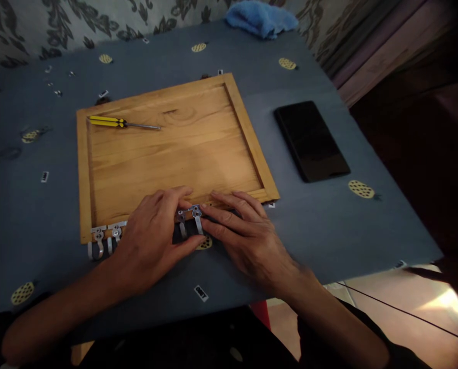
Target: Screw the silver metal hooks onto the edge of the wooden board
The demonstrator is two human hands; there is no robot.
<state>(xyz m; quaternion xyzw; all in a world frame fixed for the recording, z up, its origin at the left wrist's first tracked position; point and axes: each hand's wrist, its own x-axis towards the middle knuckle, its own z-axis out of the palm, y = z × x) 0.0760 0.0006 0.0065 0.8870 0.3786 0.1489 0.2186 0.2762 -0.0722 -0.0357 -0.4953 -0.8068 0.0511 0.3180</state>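
A shallow wooden frame with a solid back panel (pixel 167 164) lies on the table. Small silver metal hooks (pixel 99 237) line its near edge, some of them hidden by my left hand. My left hand (pixel 152 233) is bent over this edge, its thumb and index finger closed around the rightmost metal hook (pixel 197 219). From the other side my right hand (pixel 247 233) reaches in with fingers stretched out, the tips touching that hook and the frame edge; its thumb is hidden. A yellow-handled screwdriver (pixel 107 121) rests inside the frame at the upper left.
A black phone (pixel 312 141) lies to the right of the frame. Several tiny metal pieces (pixel 58 93) are scattered at the back left. A blue cloth (pixel 261 19) sits at the far edge, by the patterned wall. The blue tablecloth (pixel 382 225) ends at the right.
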